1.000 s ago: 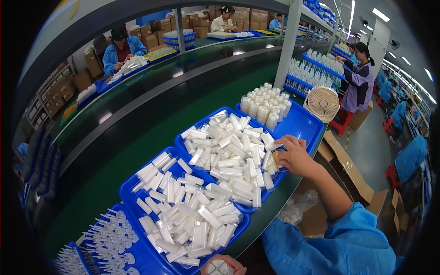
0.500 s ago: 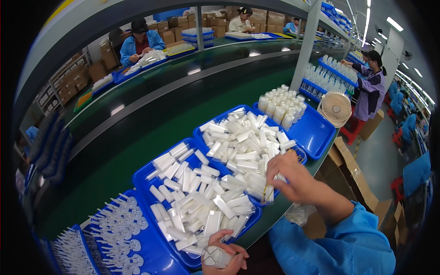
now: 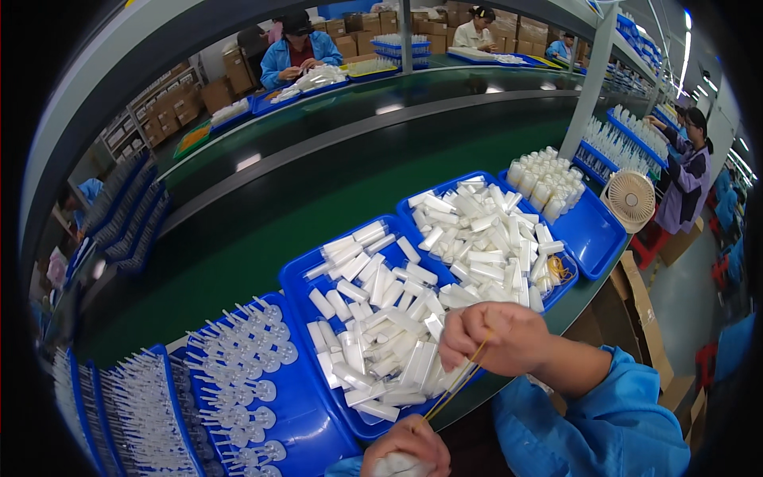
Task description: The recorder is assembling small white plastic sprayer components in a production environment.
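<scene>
At the lower edge my left hand (image 3: 425, 439) is closed around a white bundle (image 3: 400, 466), mostly hidden by the fingers. My right hand (image 3: 497, 338), up and to the right, pinches a yellow rubber band (image 3: 459, 385). The band is stretched taut between both hands. Beneath and behind them, a blue tray (image 3: 296, 296) is heaped with white oblong pieces (image 3: 350, 374) in clear wrapping. A second blue tray (image 3: 407, 215) beyond it holds more of the same. Loose rubber bands (image 3: 559, 270) lie in that tray's right corner.
At left, blue trays (image 3: 314, 429) carry rows of clear plastic parts with thin stems (image 3: 254, 358). Upright white bundles (image 3: 544, 181) stand in a far-right tray, near a beige fan (image 3: 629, 200). A green conveyor (image 3: 238, 238) runs behind. A shelf post (image 3: 590, 87) rises there; co-workers sit across.
My right hand has come from the far tray toward my left hand, bringing a rubber band now stretched between them. My left hand has turned the bundle. The whole view has shifted.
</scene>
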The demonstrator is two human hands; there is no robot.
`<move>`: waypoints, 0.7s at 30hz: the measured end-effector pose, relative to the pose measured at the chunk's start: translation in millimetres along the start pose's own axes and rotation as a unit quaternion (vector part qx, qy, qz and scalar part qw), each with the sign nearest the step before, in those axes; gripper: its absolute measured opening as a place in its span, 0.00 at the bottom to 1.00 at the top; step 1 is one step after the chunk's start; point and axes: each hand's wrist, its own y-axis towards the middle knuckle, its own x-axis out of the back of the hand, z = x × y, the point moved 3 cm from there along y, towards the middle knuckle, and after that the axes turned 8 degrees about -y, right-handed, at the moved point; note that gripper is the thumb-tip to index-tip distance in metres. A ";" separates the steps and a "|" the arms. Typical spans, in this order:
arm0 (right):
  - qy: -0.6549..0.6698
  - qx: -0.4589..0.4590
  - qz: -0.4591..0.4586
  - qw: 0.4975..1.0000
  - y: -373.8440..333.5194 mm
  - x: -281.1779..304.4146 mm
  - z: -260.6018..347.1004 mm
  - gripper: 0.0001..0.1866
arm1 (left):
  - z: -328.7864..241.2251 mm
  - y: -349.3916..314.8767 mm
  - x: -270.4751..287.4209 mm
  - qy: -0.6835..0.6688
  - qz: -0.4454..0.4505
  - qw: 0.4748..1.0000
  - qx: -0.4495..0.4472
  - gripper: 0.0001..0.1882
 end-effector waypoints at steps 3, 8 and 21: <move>0.260 -0.095 0.051 0.959 -2.9 -7.0 2.3 0.21 | 13.6 -5.4 13.4 0.217 -0.090 0.970 -0.058 0.44; -0.274 0.025 0.248 0.929 -2.4 -59.4 21.4 0.26 | 4.6 6.4 9.7 0.264 -0.218 0.939 -0.042 0.43; 0.265 -0.198 -0.041 0.943 -25.5 -34.5 -16.7 0.22 | -11.4 5.5 6.5 0.265 -0.184 0.937 -0.132 0.61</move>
